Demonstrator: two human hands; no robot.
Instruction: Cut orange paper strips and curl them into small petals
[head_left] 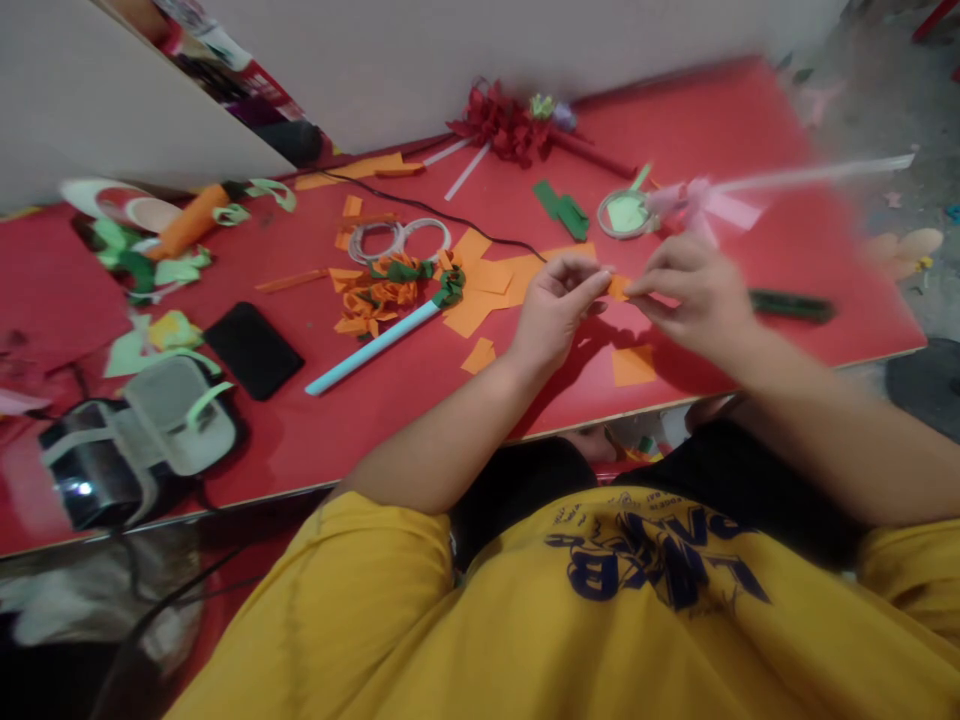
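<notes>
Between my two hands, just above the red table, is a small piece of orange paper [619,288]. My left hand [561,305] pinches one side of it with thumb and index finger. On the other side, the fingertips of my right hand [691,295] are closed on the same piece. Cut orange paper sheets [487,285] lie left of my hands, and another orange square [634,366] rests below them. Beside the sheets are orange paper flowers [379,293] with green bases, and one is joined to a light-blue paper stem [373,347].
Tape rolls [426,240] and dark red paper flowers [502,125] lie toward the back of the red table [697,120]. Pink paper [705,205] and a dark green stick [791,305] are at the right. A black phone [255,350] and an open case [176,415] sit at the left.
</notes>
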